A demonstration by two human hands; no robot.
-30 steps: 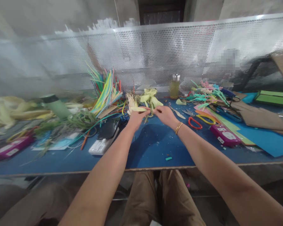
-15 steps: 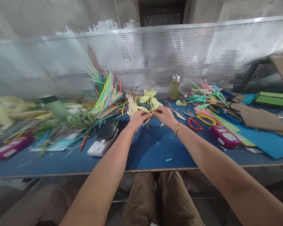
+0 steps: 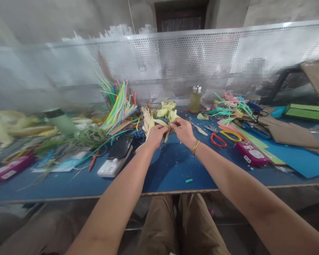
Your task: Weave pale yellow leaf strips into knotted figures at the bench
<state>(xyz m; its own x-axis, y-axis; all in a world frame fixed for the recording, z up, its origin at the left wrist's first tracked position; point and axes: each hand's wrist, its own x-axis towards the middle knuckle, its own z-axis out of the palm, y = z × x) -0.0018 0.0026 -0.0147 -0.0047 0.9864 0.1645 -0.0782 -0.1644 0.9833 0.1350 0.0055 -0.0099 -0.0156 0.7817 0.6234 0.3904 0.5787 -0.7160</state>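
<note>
Left hand (image 3: 155, 135) and right hand (image 3: 184, 130) meet fingertip to fingertip, both pinched closed on the pale yellow paper-strip bundle (image 3: 168, 112), held over the blue tabletop (image 3: 170, 166) for close handling.

The blue worktop (image 3: 170, 170) carries a fan of coloured strips (image 3: 119, 102), a black case (image 3: 121, 147) touching a white box (image 3: 108, 167), a glass jar (image 3: 195, 99) at the back, and red-handled scissors (image 3: 218, 140), a pink case (image 3: 251, 153) and brown card (image 3: 289, 132) on the right.

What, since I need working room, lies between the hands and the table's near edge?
Head view: nearly bare blue tabletop, with one teal scrap.
</note>
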